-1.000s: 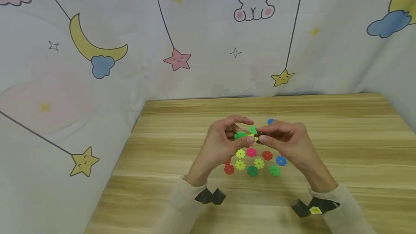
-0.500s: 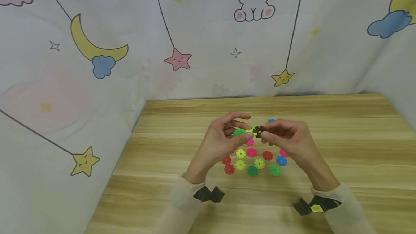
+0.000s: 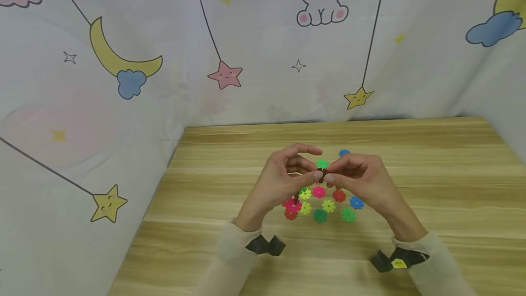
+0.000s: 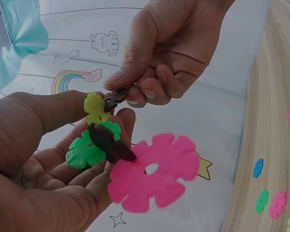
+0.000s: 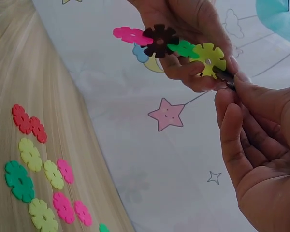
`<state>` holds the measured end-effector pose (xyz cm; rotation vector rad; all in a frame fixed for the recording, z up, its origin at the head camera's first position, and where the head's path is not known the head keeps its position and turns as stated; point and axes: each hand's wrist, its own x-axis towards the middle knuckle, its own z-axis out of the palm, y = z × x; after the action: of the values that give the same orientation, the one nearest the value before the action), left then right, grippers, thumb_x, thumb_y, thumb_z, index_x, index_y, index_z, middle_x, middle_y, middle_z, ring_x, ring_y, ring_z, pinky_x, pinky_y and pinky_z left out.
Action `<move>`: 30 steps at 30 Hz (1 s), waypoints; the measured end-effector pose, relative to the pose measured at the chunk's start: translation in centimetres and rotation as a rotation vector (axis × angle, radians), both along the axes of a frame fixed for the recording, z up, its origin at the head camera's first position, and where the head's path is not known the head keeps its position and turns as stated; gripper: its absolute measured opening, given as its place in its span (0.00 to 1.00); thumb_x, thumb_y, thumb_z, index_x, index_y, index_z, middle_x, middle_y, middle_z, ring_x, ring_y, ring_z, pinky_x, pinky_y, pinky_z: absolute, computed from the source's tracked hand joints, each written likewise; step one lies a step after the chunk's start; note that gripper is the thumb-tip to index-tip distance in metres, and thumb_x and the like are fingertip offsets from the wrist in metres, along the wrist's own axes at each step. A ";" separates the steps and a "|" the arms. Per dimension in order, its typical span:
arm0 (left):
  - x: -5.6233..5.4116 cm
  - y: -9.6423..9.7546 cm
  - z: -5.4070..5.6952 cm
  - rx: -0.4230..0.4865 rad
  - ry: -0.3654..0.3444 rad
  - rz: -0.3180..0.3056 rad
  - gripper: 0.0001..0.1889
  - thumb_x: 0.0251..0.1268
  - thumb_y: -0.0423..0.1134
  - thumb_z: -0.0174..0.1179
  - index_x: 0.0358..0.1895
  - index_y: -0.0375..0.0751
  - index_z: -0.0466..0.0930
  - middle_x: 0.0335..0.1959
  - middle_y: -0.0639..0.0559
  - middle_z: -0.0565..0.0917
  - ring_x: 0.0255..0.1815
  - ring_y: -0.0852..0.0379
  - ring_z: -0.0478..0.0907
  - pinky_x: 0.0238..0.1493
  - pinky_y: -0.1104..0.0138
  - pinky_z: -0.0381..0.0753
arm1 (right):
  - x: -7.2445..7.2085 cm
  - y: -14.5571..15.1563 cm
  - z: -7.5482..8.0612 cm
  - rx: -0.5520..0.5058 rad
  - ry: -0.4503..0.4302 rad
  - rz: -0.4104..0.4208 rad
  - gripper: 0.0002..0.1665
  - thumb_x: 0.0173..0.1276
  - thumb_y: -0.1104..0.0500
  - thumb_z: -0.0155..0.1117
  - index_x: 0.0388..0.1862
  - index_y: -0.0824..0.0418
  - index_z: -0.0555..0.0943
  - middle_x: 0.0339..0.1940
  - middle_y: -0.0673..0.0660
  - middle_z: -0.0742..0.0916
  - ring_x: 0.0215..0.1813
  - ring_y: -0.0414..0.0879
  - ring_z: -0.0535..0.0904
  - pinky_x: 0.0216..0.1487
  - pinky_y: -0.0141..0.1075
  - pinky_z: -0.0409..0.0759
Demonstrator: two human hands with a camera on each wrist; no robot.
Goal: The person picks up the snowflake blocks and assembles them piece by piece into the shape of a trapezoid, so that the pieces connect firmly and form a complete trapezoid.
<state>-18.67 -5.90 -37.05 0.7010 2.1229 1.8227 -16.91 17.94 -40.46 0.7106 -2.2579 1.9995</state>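
Observation:
My left hand [image 3: 283, 172] holds a short chain of notched plastic snowflake discs above the table, its thumb and fingers at the yellow disc [image 5: 210, 52]. Linked on from that yellow piece are a green disc [image 4: 79, 151], a dark brown disc [image 5: 153, 36] and a pink disc [image 4: 176, 181] at the free end. Thumb and forefinger of my right hand [image 3: 363, 172] pinch a second dark brown disc [image 5: 225, 76] against the yellow one's edge. Fingertips partly cover that joint, so how deep the slots sit cannot be told.
Below the hands, loose discs lie on the wooden table [image 3: 431, 172], among them a blue disc [image 3: 356, 203], a red disc [image 3: 339, 195] and a dark green disc [image 3: 320, 215]. A white cartoon-print curtain [image 3: 263, 95] stands behind the table.
The second brown disc faced the head camera half a second ago and now shows more edge-on. The chain has turned, so its pink end hangs below my left hand. Both hands stay close together.

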 end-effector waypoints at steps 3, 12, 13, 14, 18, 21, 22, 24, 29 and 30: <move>-0.1 0.0 0.0 -0.018 0.014 0.006 0.19 0.73 0.32 0.69 0.65 0.46 0.83 0.44 0.37 0.92 0.42 0.47 0.91 0.43 0.64 0.90 | -0.6 0.7 -0.5 -0.001 0.003 -0.045 0.04 0.73 0.71 0.70 0.44 0.69 0.88 0.34 0.48 0.93 0.34 0.42 0.90 0.36 0.34 0.88; -0.2 -0.2 0.1 -0.021 0.004 0.048 0.18 0.74 0.32 0.69 0.63 0.49 0.85 0.42 0.39 0.92 0.38 0.61 0.91 0.37 0.72 0.82 | -3.2 4.0 -3.8 0.123 -0.018 -0.335 0.13 0.78 0.61 0.69 0.51 0.73 0.86 0.36 0.42 0.93 0.36 0.35 0.89 0.39 0.28 0.87; -0.2 -0.2 0.1 -0.020 0.000 0.049 0.18 0.74 0.32 0.69 0.63 0.48 0.85 0.42 0.39 0.92 0.38 0.61 0.91 0.36 0.72 0.82 | -3.4 4.4 -4.2 0.146 -0.033 -0.334 0.14 0.78 0.61 0.69 0.52 0.73 0.86 0.37 0.42 0.93 0.36 0.35 0.89 0.40 0.28 0.87; -0.2 -0.2 0.1 -0.021 -0.002 0.051 0.18 0.74 0.32 0.69 0.63 0.48 0.85 0.42 0.39 0.92 0.38 0.61 0.91 0.36 0.72 0.82 | -3.6 4.9 -4.6 0.172 -0.050 -0.323 0.15 0.79 0.60 0.69 0.53 0.72 0.86 0.38 0.41 0.92 0.38 0.34 0.89 0.41 0.27 0.88; -0.2 -0.3 0.2 -0.017 -0.010 0.046 0.18 0.74 0.32 0.69 0.63 0.47 0.85 0.42 0.38 0.92 0.38 0.62 0.90 0.36 0.72 0.82 | -4.3 7.2 -6.3 0.272 -0.120 -0.232 0.17 0.79 0.59 0.69 0.59 0.68 0.84 0.46 0.49 0.93 0.44 0.33 0.89 0.47 0.25 0.87; -0.2 -0.3 0.3 -0.012 -0.017 0.042 0.18 0.74 0.32 0.69 0.63 0.47 0.85 0.42 0.37 0.92 0.38 0.62 0.90 0.36 0.72 0.82 | -4.7 8.9 -7.7 0.325 -0.128 -0.159 0.18 0.77 0.61 0.70 0.62 0.67 0.84 0.50 0.58 0.92 0.46 0.34 0.88 0.48 0.25 0.86; -0.2 -0.3 0.3 -0.011 -0.018 0.041 0.18 0.74 0.32 0.69 0.63 0.47 0.85 0.42 0.37 0.92 0.38 0.62 0.90 0.37 0.72 0.83 | -4.8 9.4 -8.2 0.336 -0.125 -0.139 0.18 0.77 0.61 0.71 0.62 0.66 0.84 0.51 0.60 0.92 0.45 0.35 0.88 0.47 0.25 0.86; -0.2 -0.4 0.3 -0.012 -0.022 0.039 0.18 0.74 0.32 0.68 0.63 0.47 0.85 0.43 0.37 0.92 0.38 0.62 0.91 0.39 0.72 0.84 | -4.9 10.3 -9.0 0.348 -0.124 -0.100 0.18 0.75 0.62 0.72 0.61 0.65 0.84 0.51 0.61 0.92 0.44 0.39 0.86 0.46 0.27 0.85; -0.2 -0.4 0.2 -0.023 -0.025 0.040 0.18 0.74 0.32 0.68 0.63 0.46 0.84 0.44 0.37 0.92 0.39 0.62 0.91 0.43 0.67 0.87 | -4.9 11.6 -10.0 0.404 -0.137 0.024 0.22 0.71 0.61 0.77 0.63 0.60 0.86 0.52 0.54 0.94 0.47 0.39 0.85 0.49 0.27 0.82; -0.2 -0.4 0.2 -0.026 -0.025 0.040 0.17 0.74 0.32 0.68 0.63 0.46 0.84 0.44 0.38 0.92 0.40 0.61 0.92 0.44 0.65 0.88 | -5.0 11.7 -10.0 0.426 -0.135 0.054 0.23 0.70 0.60 0.78 0.63 0.58 0.87 0.54 0.53 0.94 0.49 0.36 0.85 0.51 0.26 0.82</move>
<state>-18.89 -6.33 -36.82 0.6308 2.1556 1.8108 -21.88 29.64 -50.46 0.6829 -2.8147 1.6411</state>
